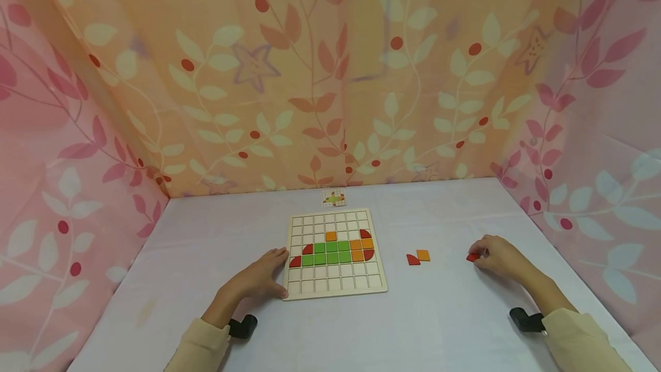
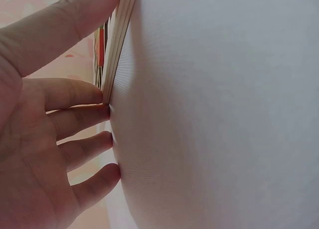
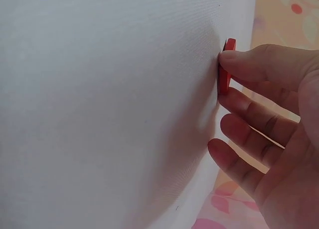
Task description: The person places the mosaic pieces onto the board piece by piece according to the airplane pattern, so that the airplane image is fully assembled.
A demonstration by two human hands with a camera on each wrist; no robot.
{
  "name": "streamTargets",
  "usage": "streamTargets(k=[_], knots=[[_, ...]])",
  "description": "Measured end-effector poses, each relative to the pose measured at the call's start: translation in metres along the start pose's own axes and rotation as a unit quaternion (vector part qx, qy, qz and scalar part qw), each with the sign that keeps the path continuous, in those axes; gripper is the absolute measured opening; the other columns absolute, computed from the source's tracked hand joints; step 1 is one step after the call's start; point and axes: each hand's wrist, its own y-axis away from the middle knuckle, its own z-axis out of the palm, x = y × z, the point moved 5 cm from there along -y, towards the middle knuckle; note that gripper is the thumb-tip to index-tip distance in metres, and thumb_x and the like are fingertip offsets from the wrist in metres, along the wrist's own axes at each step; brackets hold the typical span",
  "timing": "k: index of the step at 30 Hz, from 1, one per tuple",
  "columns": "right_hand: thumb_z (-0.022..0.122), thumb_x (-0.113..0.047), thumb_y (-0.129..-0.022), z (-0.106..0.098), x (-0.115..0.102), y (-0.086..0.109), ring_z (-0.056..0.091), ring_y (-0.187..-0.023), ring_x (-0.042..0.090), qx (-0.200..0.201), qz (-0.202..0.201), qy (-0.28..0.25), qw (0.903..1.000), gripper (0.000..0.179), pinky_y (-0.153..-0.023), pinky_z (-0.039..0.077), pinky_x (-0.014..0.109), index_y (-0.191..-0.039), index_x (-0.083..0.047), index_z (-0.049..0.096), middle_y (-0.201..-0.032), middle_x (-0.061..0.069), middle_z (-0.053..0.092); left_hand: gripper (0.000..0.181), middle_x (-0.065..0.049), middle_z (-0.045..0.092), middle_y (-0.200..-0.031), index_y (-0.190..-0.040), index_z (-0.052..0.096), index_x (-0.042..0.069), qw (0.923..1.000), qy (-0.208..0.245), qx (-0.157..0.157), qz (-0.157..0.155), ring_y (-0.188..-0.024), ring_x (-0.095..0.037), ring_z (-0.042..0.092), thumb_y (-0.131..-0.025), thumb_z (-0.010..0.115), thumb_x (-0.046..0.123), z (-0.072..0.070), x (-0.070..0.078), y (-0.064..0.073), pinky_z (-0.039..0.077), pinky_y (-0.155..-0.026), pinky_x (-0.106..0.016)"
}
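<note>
A wooden grid board (image 1: 335, 293) lies on the white table, with green (image 1: 327, 252), orange and red tiles set in its middle rows. My left hand (image 1: 271, 273) rests flat against the board's left edge near the front corner. In the left wrist view the left hand (image 2: 75, 97) shows its thumb lying along the board's edge (image 2: 119, 35) and its fingertips at the corner. To the right, my right hand (image 1: 485, 255) pinches a small red tile (image 1: 472, 257) that lies on the table. The right wrist view shows that red tile (image 3: 226, 69) held between thumb and forefinger of the right hand (image 3: 239, 84).
A loose red quarter-round tile (image 1: 412, 259) and an orange square tile (image 1: 423, 255) lie between the board and my right hand. A small pattern card (image 1: 333, 197) sits behind the board. Leaf-print cloth walls (image 1: 330, 73) enclose the table on three sides.
</note>
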Motion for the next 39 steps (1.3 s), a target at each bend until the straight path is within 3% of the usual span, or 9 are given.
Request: streamTargets(k=[7,22,39], knots=[[0.075,-0.008,-0.079,0.0,0.002,-0.002,0.053,-0.081,0.02,0.001,0.01,-0.006,0.9999,0.022,-0.073,0.052,0.037,-0.1,-0.001,0.072,-0.089,0.006,0.063,0.098,-0.014,0.033,-0.158,-0.148,0.039,0.002,1.0,-0.002,0.002,-0.005,-0.149,-0.037,0.022,-0.066,0.089,0.025,-0.001,0.001,0.001,0.025,-0.117,-0.056],[0.076,-0.01,-0.079,0.002,-0.002,-0.009,0.052,-0.081,0.02,0.008,0.005,-0.006,0.9999,0.025,-0.07,0.048,0.031,-0.102,0.0,0.071,-0.09,0.007,0.064,0.098,-0.013,0.033,-0.158,-0.148,0.039,0.003,0.9999,-0.008,0.0,-0.01,-0.149,-0.036,0.023,-0.067,0.088,0.025,0.001,-0.001,0.0,0.026,-0.117,-0.056],[0.07,-0.006,-0.081,-0.01,-0.022,-0.023,0.054,-0.083,0.022,0.007,-0.021,-0.016,0.9996,0.021,-0.073,0.051,0.035,-0.101,0.0,0.071,-0.088,0.007,0.063,0.097,-0.013,0.032,-0.159,-0.148,0.038,0.003,0.9999,-0.002,0.005,-0.009,-0.15,-0.036,0.021,-0.068,0.088,0.024,-0.001,0.0,-0.001,0.024,-0.118,-0.056]])
